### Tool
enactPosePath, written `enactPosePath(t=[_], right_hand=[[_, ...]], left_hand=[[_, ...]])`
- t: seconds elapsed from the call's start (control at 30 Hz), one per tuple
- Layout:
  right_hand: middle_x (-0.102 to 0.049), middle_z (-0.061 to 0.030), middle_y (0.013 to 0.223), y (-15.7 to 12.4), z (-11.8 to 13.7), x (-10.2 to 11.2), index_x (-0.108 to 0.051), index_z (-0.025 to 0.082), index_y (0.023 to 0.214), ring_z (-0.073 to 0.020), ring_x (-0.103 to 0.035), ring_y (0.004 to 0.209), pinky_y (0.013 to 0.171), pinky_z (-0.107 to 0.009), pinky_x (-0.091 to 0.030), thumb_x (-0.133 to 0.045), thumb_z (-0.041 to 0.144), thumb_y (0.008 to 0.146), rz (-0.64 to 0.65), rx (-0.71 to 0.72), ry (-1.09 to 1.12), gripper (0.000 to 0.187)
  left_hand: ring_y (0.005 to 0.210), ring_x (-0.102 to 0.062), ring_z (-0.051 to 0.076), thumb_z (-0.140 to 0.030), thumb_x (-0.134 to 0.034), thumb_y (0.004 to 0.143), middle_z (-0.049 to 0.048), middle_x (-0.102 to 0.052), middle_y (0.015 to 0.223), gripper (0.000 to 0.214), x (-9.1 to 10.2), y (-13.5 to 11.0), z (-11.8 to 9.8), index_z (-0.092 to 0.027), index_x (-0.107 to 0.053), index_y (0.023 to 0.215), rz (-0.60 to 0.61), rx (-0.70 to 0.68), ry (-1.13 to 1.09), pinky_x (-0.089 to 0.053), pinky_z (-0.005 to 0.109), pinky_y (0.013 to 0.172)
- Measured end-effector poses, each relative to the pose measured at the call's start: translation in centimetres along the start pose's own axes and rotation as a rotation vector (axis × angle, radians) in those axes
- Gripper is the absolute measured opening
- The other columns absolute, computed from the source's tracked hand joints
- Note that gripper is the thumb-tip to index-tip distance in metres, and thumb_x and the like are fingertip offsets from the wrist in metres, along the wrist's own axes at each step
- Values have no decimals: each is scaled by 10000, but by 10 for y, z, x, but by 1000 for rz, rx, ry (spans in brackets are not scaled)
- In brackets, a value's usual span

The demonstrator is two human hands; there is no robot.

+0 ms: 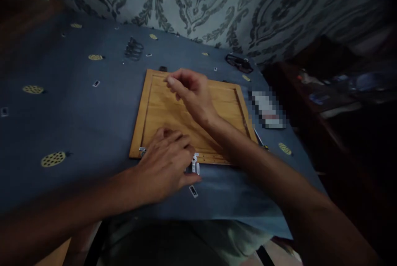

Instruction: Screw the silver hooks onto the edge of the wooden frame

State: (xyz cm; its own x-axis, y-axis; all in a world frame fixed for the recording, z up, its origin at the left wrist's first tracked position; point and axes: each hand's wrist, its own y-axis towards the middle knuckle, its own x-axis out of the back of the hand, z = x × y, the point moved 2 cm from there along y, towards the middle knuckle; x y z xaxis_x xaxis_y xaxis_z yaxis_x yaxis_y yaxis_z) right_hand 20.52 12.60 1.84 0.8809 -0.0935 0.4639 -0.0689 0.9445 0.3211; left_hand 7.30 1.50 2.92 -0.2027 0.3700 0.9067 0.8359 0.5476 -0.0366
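Note:
A square wooden panel (161,109) with a raised frame lies flat on a blue patterned cloth (77,117). My left hand (166,164) rests palm down on the panel's near edge, fingers stretched over the wood, next to a small white metal hinge (195,166) at that edge. My right hand (190,90) hovers over the panel's far part, its fingertips pinched together; anything held there is too small to make out.
Dark spectacles (238,63) lie at the far right of the cloth, a dark metal object (134,49) at the far middle. A blurred-out flat item (266,111) lies right of the panel. A dark cluttered shelf (325,88) stands at the right. Patterned wall behind.

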Motion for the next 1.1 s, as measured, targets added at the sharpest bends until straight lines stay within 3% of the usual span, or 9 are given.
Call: enactPosePath(t=[0.1,0.2,0.37,0.7,1.1], right_hand=[[-737,-11,929,-69,9,33,-729,192,964,-106,-637,746,695,-237,-545,-660,393,1049,-92,-35,102,229],[-739,-4,865,-127,18,51,-750,206,926,-105,-655,726,675,-226,-543,-720,337,1016,-143,-90,112,162],[-737,6,830,-178,26,59,-764,227,921,-114,-688,754,684,-227,-552,-733,219,999,-111,-135,51,84],[-764,7,884,-182,20,56,-772,241,979,-132,-720,810,738,-274,-569,-734,174,997,105,-57,-37,79],[-733,4,841,-175,21,58,-762,222,945,-125,-700,769,696,-260,-552,-732,197,1006,165,-66,-92,73]], left_hand=[[1084,-673,310,-512,-872,897,59,-725,1029,369,-2,-1,-1,-170,-774,994,-3,4,4,-448,527,1014],[1094,-677,318,-511,-872,896,58,-733,1034,358,-4,-2,-1,-181,-772,991,-19,9,8,-451,547,1016],[1061,-681,314,-520,-862,898,52,-733,1005,351,-4,-1,-1,-190,-775,980,-48,-3,25,-445,559,1027],[1076,-674,310,-515,-819,935,51,-727,996,346,-1,2,-2,-175,-772,972,14,15,24,-432,561,1041],[1061,-675,312,-485,-851,909,47,-715,988,334,-3,-2,-1,-165,-770,958,-40,-16,10,-433,544,1014]])
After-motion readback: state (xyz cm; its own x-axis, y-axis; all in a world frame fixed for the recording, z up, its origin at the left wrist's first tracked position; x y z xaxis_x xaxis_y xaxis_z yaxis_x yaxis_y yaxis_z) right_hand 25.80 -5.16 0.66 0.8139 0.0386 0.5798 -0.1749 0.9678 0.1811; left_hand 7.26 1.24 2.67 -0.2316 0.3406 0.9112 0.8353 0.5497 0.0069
